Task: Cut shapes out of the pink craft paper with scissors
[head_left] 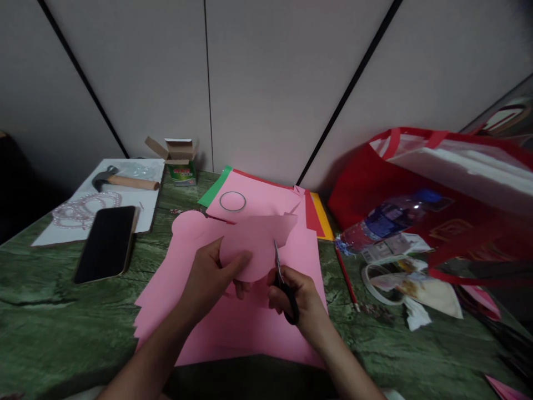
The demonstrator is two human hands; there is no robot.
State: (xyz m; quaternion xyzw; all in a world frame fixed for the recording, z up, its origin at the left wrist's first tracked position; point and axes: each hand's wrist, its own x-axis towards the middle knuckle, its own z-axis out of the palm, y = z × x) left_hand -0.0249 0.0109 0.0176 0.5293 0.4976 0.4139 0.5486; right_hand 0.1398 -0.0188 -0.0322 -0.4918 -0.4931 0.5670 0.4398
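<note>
My left hand pinches a pink paper piece with a rounded lower edge, its thumb on top and fingers beneath. A strip of the same sheet sticks out at its upper right. In my right hand is a pair of scissors with black handles, fingers through the loops. The blades point up and meet the right edge of the paper piece. Below both hands lie large pink sheets, several of them stacked. A pink round cutout rests at the upper left of the stack.
At left are a black phone, a hammer, a bead string and a small open box. Coloured sheets and a ring lie behind. A plastic bottle, red pencil, tape roll and red bag stand right.
</note>
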